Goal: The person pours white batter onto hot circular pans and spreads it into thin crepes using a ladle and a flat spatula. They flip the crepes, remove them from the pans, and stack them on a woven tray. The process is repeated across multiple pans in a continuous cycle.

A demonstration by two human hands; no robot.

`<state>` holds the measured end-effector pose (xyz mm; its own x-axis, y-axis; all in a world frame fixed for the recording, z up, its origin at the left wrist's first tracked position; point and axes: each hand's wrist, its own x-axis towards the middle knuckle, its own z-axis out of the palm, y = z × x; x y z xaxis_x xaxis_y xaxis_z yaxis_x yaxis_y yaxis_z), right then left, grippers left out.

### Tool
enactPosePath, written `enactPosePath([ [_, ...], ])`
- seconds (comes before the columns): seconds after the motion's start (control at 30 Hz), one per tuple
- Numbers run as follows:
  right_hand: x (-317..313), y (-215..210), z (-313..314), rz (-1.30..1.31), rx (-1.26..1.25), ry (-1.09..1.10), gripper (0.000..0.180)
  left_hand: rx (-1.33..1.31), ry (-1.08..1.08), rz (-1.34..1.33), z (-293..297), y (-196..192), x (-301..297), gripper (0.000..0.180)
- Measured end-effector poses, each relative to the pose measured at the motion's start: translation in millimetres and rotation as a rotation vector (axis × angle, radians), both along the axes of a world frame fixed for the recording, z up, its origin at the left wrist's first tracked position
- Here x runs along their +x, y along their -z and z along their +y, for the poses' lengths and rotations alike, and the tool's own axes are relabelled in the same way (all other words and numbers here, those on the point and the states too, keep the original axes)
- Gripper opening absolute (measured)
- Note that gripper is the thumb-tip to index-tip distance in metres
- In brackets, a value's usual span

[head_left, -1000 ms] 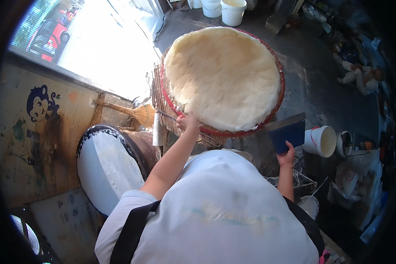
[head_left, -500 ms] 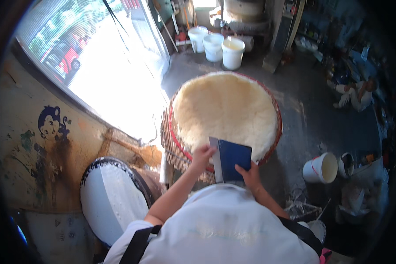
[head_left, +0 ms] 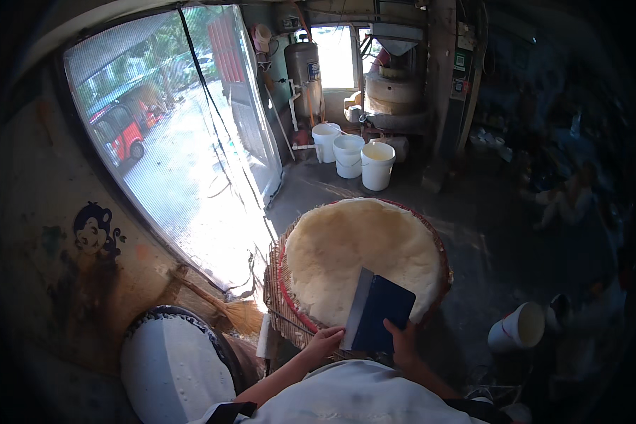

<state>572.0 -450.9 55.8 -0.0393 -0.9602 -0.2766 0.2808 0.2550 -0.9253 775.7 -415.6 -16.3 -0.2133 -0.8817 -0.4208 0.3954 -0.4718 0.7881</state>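
In front of me I hold a flat dark blue panel (head_left: pixel 380 314) with a silver-grey strip along its left side; whether it is a wide scraper or a notebook I cannot tell. My right hand (head_left: pixel 404 346) grips its lower right edge, thumb on top. At the lower left corner my left hand (head_left: pixel 323 345) is closed on the strip, fingers partly hidden. Beyond and below the panel lies a big round pale slab (head_left: pixel 364 233), dough-like, browner toward its far left. A red-rimmed woven basket (head_left: pixel 279 311) surrounds it.
White buckets (head_left: pixel 378 169) stand by a metal tank (head_left: pixel 304 78) and a round machine (head_left: pixel 392 92). Another bucket (head_left: pixel 519 328) leans at right. A white-topped drum (head_left: pixel 177 371) and a broom (head_left: pixel 240 314) are at left, near a bright doorway. Someone (head_left: pixel 565 198) sits in shadow at right.
My view has tilted up, bringing more of the far wall into sight. The left hand has slid from the strip's upper part down to its lower corner; the right hand keeps its hold.
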Motion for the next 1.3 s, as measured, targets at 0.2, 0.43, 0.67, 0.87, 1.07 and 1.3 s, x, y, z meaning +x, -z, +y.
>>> enactPosePath([
  [0.2,5,-1,17,-0.010,0.101,-0.007,0.032,0.015,0.010,0.178,14,-12,5,0.027],
  [0.43,13,-2,22,-0.129,0.105,0.022,0.032,-0.027,0.133,0.006,15,-14,23,0.027],
  [0.67,10,11,24,0.019,0.112,0.030,0.032,-0.044,0.137,0.059,22,-6,23,0.023],
  [0.87,8,41,21,0.011,0.060,0.103,0.032,0.046,0.062,0.128,27,-3,12,0.022],
  [1.07,7,45,20,0.006,0.065,0.120,0.036,0.007,0.210,0.024,27,-7,25,0.021],
  [1.3,7,20,22,-0.034,0.170,0.056,0.035,0.067,0.146,-0.036,23,9,27,0.024],
])
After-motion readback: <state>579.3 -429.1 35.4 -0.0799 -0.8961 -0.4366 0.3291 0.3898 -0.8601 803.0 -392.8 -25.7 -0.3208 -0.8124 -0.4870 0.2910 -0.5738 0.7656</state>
